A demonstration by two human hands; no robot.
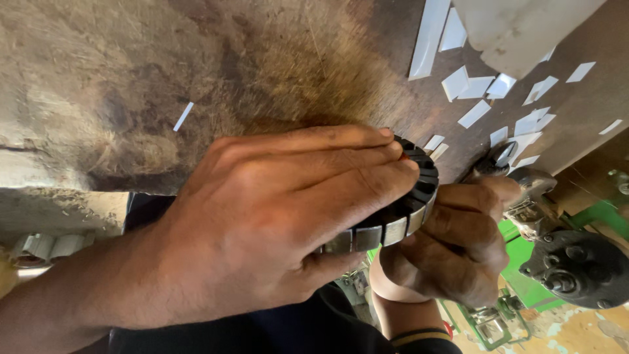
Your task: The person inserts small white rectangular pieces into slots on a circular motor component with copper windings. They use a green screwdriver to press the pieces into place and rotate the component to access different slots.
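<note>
Two hands, left hand (262, 223) and right hand (458, 246), fingers grasping one slotted metal core (406, 216); many white paper slips (475, 113) litter the worn tabletop (131, 78).

Worn brown workbench (131, 78) with scattered white paper strips (475, 113); green machinery (524, 262) below.

The left hand (262, 223) lies flat over a round slotted metal core (406, 210), fingers stretched across its top. The right hand (458, 249) grips the core from below. White paper strips (498, 111) lie scattered on the worn brown worktop (196, 65). A dark metal housing (580, 269) sits nearby.
</note>
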